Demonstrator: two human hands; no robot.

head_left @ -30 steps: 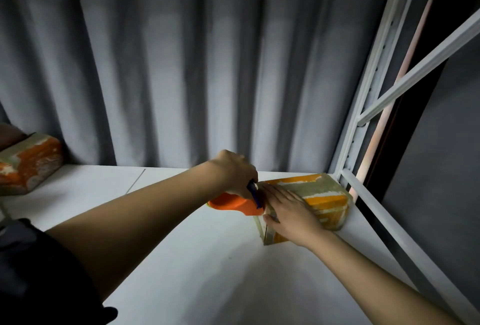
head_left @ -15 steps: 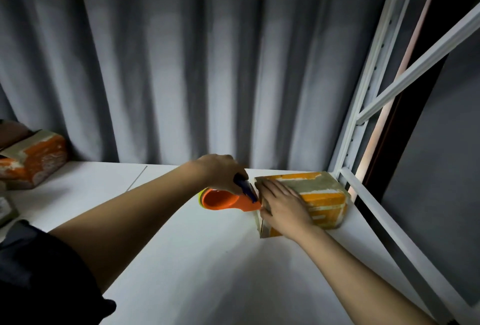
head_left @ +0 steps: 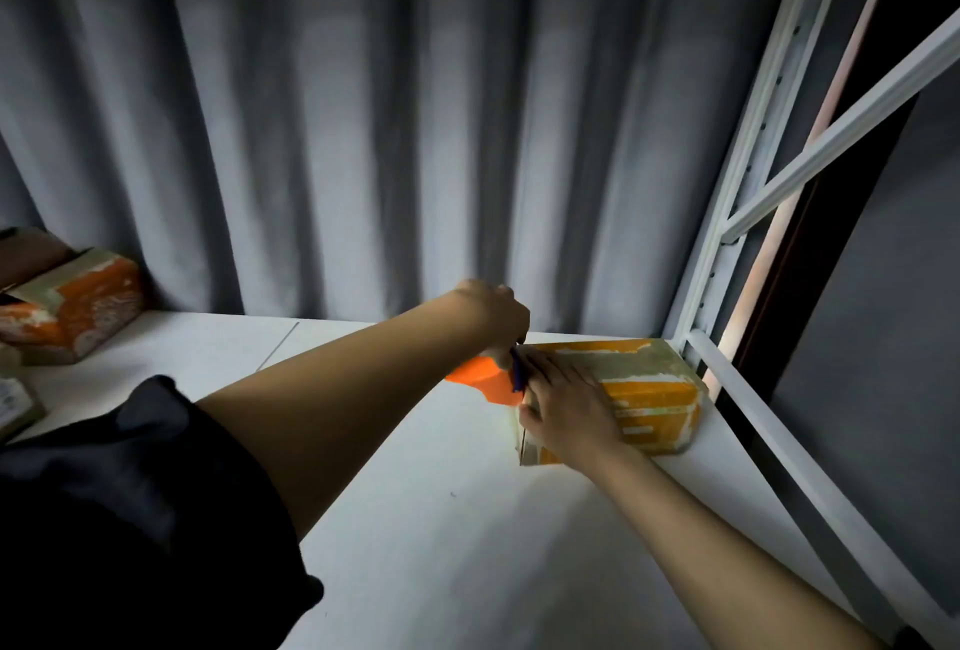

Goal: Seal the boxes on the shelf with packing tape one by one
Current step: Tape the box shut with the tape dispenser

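Observation:
A small orange and tan cardboard box (head_left: 649, 389) lies at the right end of the white shelf (head_left: 415, 519), close to the metal upright. My right hand (head_left: 566, 410) lies flat on the box's left end, fingers straight, pressing it down. My left hand (head_left: 493, 311) grips an orange tape dispenser (head_left: 478, 379) with a blue part, held against the box's left edge. Most of the dispenser's handle is hidden inside my fist.
Another orange and tan box (head_left: 72, 306) sits at the shelf's far left, with a brown box behind it and a further box edge (head_left: 15, 405) at the frame's left. A grey curtain (head_left: 363, 130) hangs behind. White metal frame bars (head_left: 737, 213) close off the right side.
My left hand and the dispenser have shifted slightly along the box's left end. My right hand stays pressed on the box. The camera has tilted a little.

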